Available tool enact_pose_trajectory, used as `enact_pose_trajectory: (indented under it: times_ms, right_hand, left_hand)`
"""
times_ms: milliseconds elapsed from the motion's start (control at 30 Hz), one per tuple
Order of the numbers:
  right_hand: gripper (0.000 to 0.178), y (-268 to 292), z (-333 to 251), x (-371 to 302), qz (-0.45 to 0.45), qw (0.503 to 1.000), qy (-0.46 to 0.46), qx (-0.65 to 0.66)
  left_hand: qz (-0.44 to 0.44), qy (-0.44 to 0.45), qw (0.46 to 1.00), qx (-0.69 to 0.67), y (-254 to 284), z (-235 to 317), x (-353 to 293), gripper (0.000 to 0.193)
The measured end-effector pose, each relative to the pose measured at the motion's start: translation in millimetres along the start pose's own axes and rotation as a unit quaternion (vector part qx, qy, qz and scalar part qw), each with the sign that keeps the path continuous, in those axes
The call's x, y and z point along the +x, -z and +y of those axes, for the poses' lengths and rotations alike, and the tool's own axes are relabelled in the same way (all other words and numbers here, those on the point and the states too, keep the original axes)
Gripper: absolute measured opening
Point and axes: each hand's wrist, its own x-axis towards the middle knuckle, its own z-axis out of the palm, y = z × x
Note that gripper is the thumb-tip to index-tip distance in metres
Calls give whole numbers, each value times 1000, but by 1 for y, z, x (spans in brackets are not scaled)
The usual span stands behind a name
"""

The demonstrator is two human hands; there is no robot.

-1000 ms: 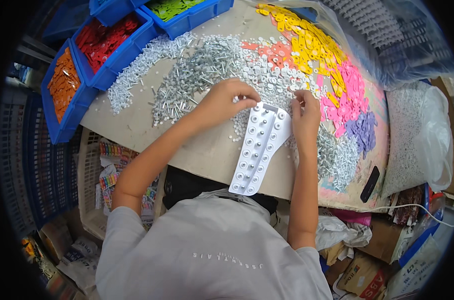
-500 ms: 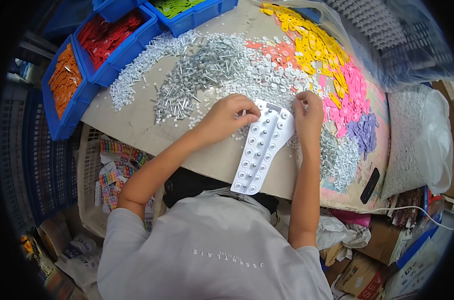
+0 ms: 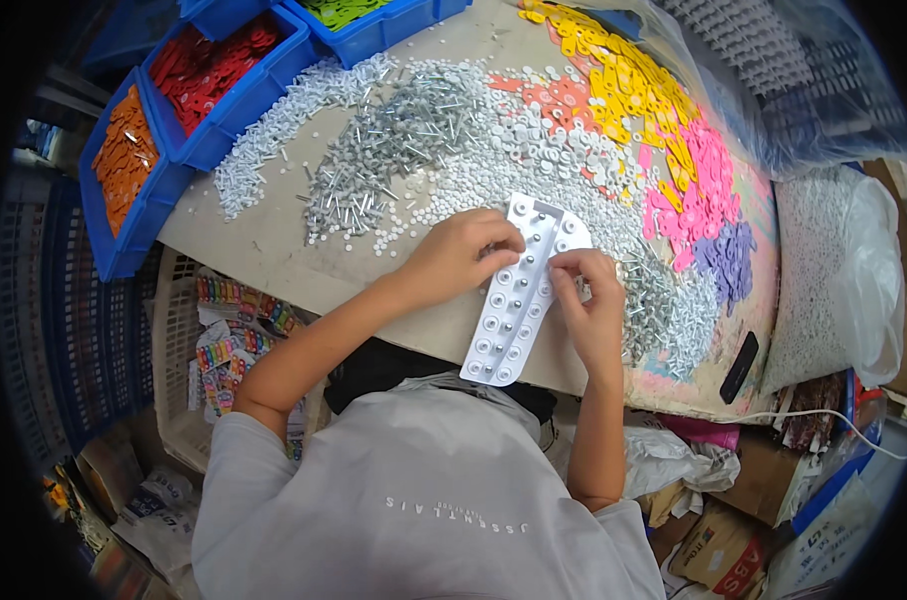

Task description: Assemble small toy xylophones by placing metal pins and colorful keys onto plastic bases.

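Note:
A white moulded tray point(image 3: 501, 337) lies at the table's near edge, slightly tilted. Round white washer-like pieces sit in rows along both its sides, and small metal pins stand in its middle groove. My left hand point(image 3: 461, 258) is at its left edge, thumb and fingers drawn together over the upper left row; whatever they hold is hidden. My right hand point(image 3: 592, 303) pinches over the right row, with its contents too small to make out. Beyond the tray spread loose white washers point(image 3: 534, 170) and a heap of metal rivets point(image 3: 394, 145).
Blue bins hold orange point(image 3: 127, 160), red point(image 3: 209, 70) and green pieces point(image 3: 339, 10) at far left. Yellow point(image 3: 624, 80), pink point(image 3: 699, 185) and purple pieces point(image 3: 726, 262) lie to the right. More rivets point(image 3: 654, 300) and a black phone point(image 3: 741, 367) are near the right edge.
My right hand has moved down and left, from beside the tray's upper right end to over its right row. My left hand has shifted slightly down and stays at the tray's left edge.

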Motion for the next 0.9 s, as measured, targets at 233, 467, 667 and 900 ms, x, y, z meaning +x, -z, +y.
enact_pose_trajectory:
  times_ms: [233, 467, 667, 900]
  right_hand:
    - [9, -5, 1, -1, 23, 999, -33, -3]
    - [11, -24, 15, -13, 101, 991, 41, -72]
    - [12, -25, 19, -13, 142, 985, 52, -77]
    - [9, -9, 17, -4, 80, 995, 64, -21]
  left_hand:
    - [35, 51, 998, -33, -6, 7, -1, 13]
    - [117, -181, 944, 249, -8, 3, -5, 14]
    - [78, -159, 966, 190, -5, 1, 2, 10]
    - [142, -138, 960, 199, 15, -20, 56, 12]
